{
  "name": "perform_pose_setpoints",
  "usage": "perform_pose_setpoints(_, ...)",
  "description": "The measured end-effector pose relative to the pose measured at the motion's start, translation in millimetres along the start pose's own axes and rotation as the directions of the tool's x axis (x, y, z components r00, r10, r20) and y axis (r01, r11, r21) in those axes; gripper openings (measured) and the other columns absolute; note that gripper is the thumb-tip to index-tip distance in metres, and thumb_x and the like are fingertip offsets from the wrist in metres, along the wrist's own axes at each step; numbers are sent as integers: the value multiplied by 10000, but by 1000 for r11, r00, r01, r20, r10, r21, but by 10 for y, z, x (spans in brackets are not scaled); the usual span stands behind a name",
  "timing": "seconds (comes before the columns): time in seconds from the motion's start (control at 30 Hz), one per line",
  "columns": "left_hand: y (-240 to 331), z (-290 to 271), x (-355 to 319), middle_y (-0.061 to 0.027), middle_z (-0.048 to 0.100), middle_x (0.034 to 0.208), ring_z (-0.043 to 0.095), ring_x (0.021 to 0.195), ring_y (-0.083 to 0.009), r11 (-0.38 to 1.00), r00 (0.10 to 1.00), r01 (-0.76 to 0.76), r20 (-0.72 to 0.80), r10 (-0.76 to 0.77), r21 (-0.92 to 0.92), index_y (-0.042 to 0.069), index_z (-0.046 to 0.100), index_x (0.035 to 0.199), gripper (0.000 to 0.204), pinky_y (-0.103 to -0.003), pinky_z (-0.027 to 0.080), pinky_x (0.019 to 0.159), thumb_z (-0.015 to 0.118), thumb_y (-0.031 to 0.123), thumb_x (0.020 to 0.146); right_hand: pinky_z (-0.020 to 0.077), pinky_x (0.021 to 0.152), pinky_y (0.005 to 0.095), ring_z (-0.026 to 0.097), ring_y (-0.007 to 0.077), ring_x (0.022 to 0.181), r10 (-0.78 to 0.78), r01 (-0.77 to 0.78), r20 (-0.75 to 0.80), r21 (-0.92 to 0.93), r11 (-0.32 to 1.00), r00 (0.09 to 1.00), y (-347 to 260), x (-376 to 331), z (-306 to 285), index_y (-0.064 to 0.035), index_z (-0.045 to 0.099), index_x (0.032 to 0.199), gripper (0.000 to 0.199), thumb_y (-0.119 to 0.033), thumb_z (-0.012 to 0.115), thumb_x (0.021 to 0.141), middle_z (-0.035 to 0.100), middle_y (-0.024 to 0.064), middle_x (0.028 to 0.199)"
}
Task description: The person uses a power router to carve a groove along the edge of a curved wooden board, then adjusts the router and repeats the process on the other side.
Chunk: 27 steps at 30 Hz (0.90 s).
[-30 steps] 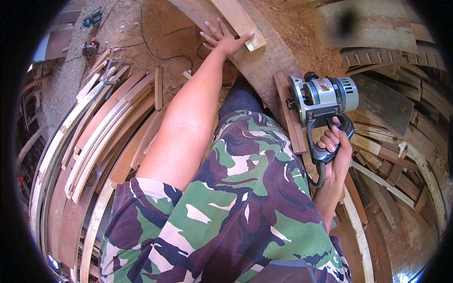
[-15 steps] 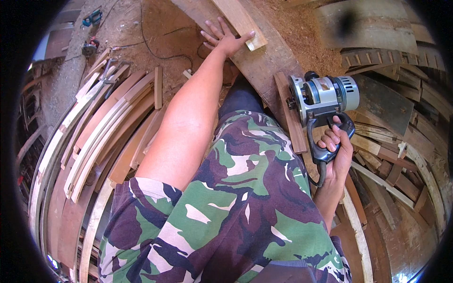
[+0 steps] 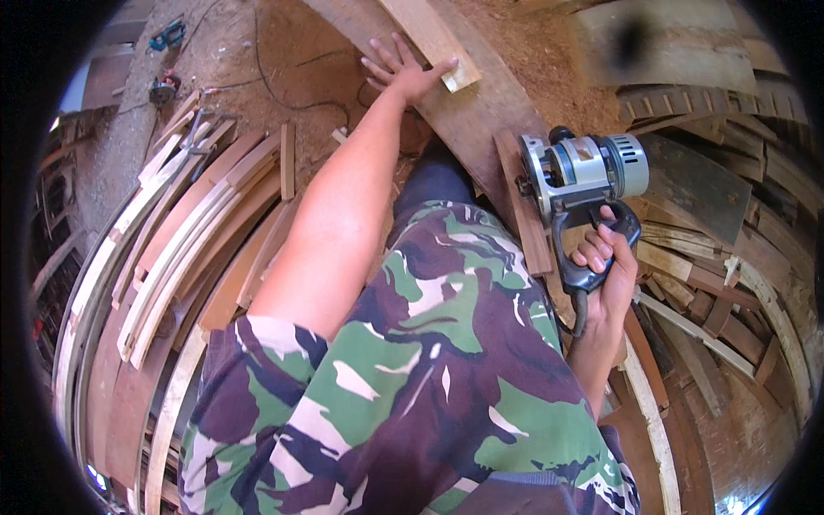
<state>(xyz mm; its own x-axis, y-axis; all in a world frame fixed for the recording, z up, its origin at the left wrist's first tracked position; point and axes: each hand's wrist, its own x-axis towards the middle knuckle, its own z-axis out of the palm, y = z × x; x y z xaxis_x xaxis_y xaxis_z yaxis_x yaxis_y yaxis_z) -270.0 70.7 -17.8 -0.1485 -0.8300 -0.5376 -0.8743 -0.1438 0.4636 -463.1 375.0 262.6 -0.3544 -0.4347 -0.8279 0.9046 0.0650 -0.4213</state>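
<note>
My left hand (image 3: 407,77) is stretched out with its fingers spread over the edge of a broad wooden plank (image 3: 493,107). Its thumb reaches onto the end of a pale wooden batten (image 3: 435,41) lying along that plank. On the right, my right hand (image 3: 611,266) is wrapped round the black loop handle of a silver and blue router (image 3: 592,167). The router lies on its side, its round base against a narrow brown wood strip (image 3: 524,206) at the plank's near end. The base's face and any bit are mostly hidden.
Curved stacks of wood strips (image 3: 184,266) lie to my left. Offcuts and boards (image 3: 712,318) are piled on the right. Sawdust (image 3: 558,64) covers the ground beyond the plank. A black cord (image 3: 262,69) and a teal power tool (image 3: 167,35) lie at the far left.
The router with my right hand, my left hand and the batten end all appear slightly farther left. Both hands keep the same pose.
</note>
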Motion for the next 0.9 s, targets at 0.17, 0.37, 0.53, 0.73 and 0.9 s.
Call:
perform_pose_setpoints(0.17,-266,121,-617,-301,261,1646,166,1545,-507,943,887,-292,-323,330,162,68,431,1544,820,-660,139,1222,586,644,981,421,625,283,425,67,545,19,-36,111,147,989,994,35,-43,-114,-64,613,1304,309,-32,535,1007,434,-51,683)
perform_pose_setpoints(0.37,66,-48,-1975,-235,685,903,653,914,-347,770,916,-262,101,388,-582,-56,694,947,631,-452,499,898,422,489,1113,413,633,281,398,64,521,62,-225,380,403,887,923,247,62,-387,-84,634,1278,292,-47,530,1008,420,-58,669)
perform_pose_setpoints(0.53,209,-153,-2087,-187,568,734,511,714,-239,807,974,-178,15,225,-563,-58,551,812,531,-447,419,690,569,400,1081,397,624,271,380,55,517,51,-367,550,483,795,834,606,295,-590,-86,631,1308,307,-49,535,1019,405,-61,670)
perform_pose_setpoints(0.73,376,-405,-2168,-194,554,844,516,839,-339,900,927,-370,-152,342,-229,-24,560,826,420,-485,423,798,603,332,1045,386,624,252,373,43,522,65,-545,651,573,612,756,1128,594,-897,-78,610,1330,322,-35,513,1026,370,-67,666)
perform_pose_setpoints(0.9,585,-477,-2224,-178,572,934,508,915,-379,820,807,-545,-155,570,177,5,586,868,350,-493,411,837,644,326,994,430,693,229,444,47,628,213,-518,520,560,646,827,1772,774,-1154,-77,622,1202,191,-132,616,1019,437,-73,705)
